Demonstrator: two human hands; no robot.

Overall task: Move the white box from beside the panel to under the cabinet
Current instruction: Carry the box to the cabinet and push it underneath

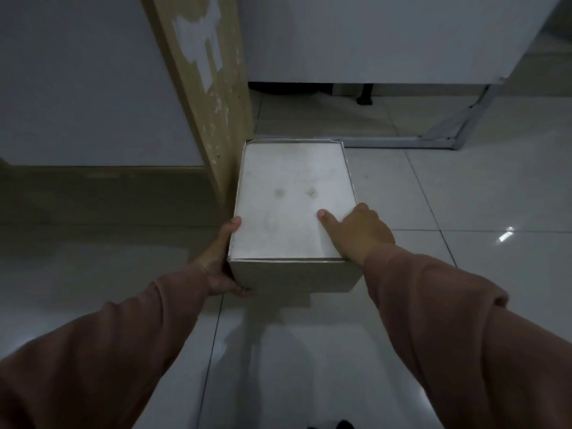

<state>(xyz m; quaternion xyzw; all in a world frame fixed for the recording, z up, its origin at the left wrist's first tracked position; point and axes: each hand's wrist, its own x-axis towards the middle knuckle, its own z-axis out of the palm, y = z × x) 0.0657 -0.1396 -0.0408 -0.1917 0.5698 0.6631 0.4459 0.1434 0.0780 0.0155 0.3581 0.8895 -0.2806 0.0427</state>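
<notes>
Both hands clamp white box (294,209): left hand (221,264) at near-left corner, right hand (360,233) on right edge. Box beside wooden panel (204,88); pickup step. Next: carry forward under cabinet (387,38).

No readable text, label, brand or number is showing anywhere. The top of the white box (294,205), lying between the left hand (221,267) and right hand (360,233), is carrying only two faint smudges.
</notes>
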